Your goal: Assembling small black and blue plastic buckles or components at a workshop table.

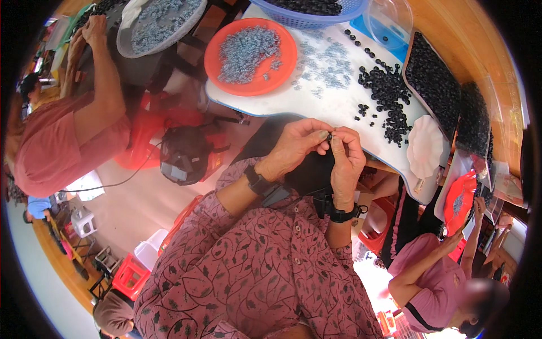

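Close in front of my body, my left hand (299, 144) and my right hand (346, 161) meet at the fingertips. Pinched between both thumbs and fingers is a small black round part (329, 137), mostly covered by the fingertips. Just beyond my hands lies the white tabletop (333, 104). An orange-red plate (212, 62) heaped with small blue-grey translucent pieces (248, 53) stands on it to the left. More such pieces (324, 62) are scattered in the middle, and loose black round parts (387, 90) spread out to the right.
A blue basket (316, 20) of black parts and a clear tub (389, 22) stand at the back. To the right are a tray of black parts (432, 79) and a white fluted dish (424, 147). Co-workers sit at left (73, 130) and right (432, 271). A black bag (183, 155) is at left.
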Action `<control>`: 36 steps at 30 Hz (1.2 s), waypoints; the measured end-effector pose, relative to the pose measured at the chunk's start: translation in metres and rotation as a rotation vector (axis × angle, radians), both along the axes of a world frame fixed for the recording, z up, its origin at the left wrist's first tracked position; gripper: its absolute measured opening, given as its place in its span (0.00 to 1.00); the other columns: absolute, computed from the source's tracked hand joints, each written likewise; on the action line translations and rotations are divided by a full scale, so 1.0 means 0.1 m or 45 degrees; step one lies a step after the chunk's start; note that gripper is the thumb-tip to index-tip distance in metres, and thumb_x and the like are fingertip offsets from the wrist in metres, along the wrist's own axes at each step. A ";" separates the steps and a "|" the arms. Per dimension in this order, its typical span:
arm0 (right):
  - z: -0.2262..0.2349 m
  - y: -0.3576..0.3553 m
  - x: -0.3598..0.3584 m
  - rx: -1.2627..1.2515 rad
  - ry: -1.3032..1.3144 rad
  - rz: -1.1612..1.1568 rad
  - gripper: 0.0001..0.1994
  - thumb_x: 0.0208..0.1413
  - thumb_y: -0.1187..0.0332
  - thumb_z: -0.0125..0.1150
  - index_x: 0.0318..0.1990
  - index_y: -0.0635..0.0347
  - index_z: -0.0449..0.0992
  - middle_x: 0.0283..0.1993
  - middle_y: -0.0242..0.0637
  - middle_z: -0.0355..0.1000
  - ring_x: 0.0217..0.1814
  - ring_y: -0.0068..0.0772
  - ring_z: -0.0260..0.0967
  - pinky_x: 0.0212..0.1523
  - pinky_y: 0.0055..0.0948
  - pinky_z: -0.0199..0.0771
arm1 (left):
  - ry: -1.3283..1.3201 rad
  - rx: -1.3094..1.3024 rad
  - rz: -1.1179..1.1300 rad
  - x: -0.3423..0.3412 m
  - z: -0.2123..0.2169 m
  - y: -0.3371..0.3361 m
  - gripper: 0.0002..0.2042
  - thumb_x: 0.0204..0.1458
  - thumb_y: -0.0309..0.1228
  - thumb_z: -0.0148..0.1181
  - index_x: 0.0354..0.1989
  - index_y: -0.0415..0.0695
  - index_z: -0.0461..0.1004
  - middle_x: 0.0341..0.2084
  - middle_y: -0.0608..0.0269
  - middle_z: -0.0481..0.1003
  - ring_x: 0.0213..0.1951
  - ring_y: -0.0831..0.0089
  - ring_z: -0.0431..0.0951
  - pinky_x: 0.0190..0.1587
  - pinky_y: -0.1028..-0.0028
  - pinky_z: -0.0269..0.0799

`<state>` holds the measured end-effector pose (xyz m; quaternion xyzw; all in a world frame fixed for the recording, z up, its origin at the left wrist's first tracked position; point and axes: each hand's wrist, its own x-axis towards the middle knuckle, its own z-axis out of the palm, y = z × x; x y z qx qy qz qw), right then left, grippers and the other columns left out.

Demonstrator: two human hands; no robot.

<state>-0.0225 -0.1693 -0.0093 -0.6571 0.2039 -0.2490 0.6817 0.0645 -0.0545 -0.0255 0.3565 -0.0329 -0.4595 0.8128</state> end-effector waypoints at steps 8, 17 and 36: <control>0.14 0.05 0.03 0.397 -0.008 0.053 0.05 0.59 0.79 0.57 0.41 0.66 0.70 0.39 0.33 0.69 0.33 0.21 0.68 0.37 0.21 0.70 | -0.164 0.101 -0.019 0.01 0.00 0.01 0.09 0.62 0.23 0.52 0.47 0.35 0.74 0.36 0.61 0.77 0.33 0.79 0.76 0.40 0.79 0.75; 0.06 -0.30 0.09 -0.820 0.366 -0.339 0.05 0.56 0.79 0.57 0.40 0.63 0.77 0.38 0.37 0.71 0.35 0.29 0.71 0.35 0.25 0.70 | 0.020 -0.045 -0.053 0.01 -0.05 0.02 0.12 0.62 0.27 0.54 0.50 0.36 0.74 0.38 0.63 0.76 0.34 0.80 0.76 0.38 0.79 0.74; -0.06 -0.38 0.10 -0.637 0.413 -0.247 0.07 0.56 0.75 0.61 0.41 0.65 0.76 0.37 0.37 0.73 0.36 0.29 0.72 0.38 0.25 0.71 | 0.077 -0.039 -0.043 0.01 -0.06 0.02 0.12 0.62 0.28 0.54 0.49 0.36 0.74 0.38 0.62 0.76 0.34 0.79 0.75 0.38 0.79 0.73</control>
